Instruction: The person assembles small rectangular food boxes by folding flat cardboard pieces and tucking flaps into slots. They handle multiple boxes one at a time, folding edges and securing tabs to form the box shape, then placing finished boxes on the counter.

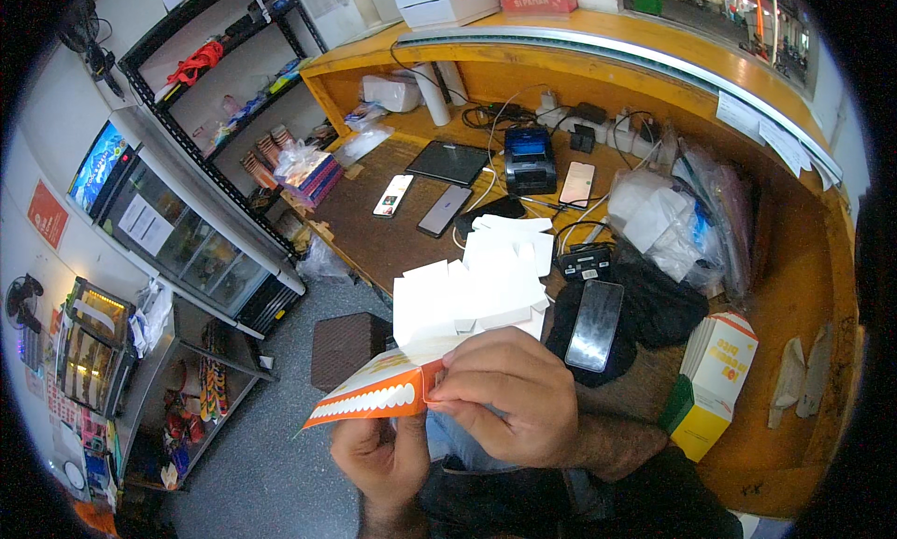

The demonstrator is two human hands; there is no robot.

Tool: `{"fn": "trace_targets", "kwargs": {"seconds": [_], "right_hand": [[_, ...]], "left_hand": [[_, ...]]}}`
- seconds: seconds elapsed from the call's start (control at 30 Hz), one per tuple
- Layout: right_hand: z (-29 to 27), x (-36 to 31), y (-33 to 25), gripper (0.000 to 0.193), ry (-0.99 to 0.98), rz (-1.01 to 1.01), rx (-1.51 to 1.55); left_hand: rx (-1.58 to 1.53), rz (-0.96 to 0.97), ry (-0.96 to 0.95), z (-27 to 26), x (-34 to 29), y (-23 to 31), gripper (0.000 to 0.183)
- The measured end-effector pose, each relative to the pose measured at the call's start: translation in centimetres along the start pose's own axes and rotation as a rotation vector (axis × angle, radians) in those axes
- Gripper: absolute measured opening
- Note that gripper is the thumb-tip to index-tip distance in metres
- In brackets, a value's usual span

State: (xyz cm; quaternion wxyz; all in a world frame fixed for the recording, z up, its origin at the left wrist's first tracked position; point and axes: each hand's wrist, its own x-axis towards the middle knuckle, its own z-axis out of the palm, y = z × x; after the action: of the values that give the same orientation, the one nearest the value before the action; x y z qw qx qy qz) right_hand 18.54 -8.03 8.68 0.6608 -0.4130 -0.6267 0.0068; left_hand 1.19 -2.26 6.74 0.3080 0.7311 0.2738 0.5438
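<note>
Low in front of me, both hands hold a partly folded orange and white cardboard food carton [366,396] with a row of white scallop shapes along its side. My left hand [381,457] pinches its lower edge from below. My right hand [512,394] grips the right end, thumb and fingers pressed on an orange flap. Just beyond the carton lies a heap of white cardboard pieces [467,282], some partly folded, at the desk's near edge. A stack of flat printed cartons [715,380] in yellow, white and green leans to the right of my right forearm.
Phones [594,326], a black tablet [448,163] and a small black printer [530,161] lie on the wooden desk [350,240]. Plastic bags [668,221] crowd its right side. A brown woven stool [350,350] stands left of the desk, near a glass-door fridge [187,221].
</note>
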Motion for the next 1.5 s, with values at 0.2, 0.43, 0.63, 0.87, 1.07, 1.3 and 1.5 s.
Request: {"fn": "trace_targets", "kwargs": {"seconds": [0.2, 0.43, 0.63, 0.87, 1.07, 1.3, 1.5], "right_hand": [[0.2, -0.6, 0.5, 0.026, -0.001, -0.151, 0.02], [0.7, -0.9, 0.6, 0.033, -0.048, -0.308, 0.189], [-0.1, -1.5, 0.2, 0.034, -0.129, -0.385, 0.19], [0.2, -2.5, 0.5, 0.024, -0.002, -0.39, 0.194], [0.9, -2.3, 0.2, 0.028, 0.001, -0.339, 0.262], [1.5, -1.8, -0.6, 0.029, 0.001, -0.186, 0.259], [2.7, -2.6, 2.1, 0.05, -0.061, -0.164, 0.481]], "left_hand": [[-0.091, 0.011, -0.045, -1.0, -0.6, -1.3, 0.035], [-0.371, -0.232, 0.129, -1.3, -1.3, -0.6, 0.067], [-0.426, -0.238, 0.262, -1.4, -2.2, -0.8, 0.052], [-0.422, -0.216, 0.277, 0.2, -2.8, -0.2, 0.037], [-0.5, -0.181, 0.31, 0.4, -3.1, 0.2, 0.027], [-0.325, -0.112, 0.216, -0.2, -2.4, 2.0, 0.033], [0.127, 0.223, 0.152, -1.0, -1.2, 1.8, 0.031]]}}
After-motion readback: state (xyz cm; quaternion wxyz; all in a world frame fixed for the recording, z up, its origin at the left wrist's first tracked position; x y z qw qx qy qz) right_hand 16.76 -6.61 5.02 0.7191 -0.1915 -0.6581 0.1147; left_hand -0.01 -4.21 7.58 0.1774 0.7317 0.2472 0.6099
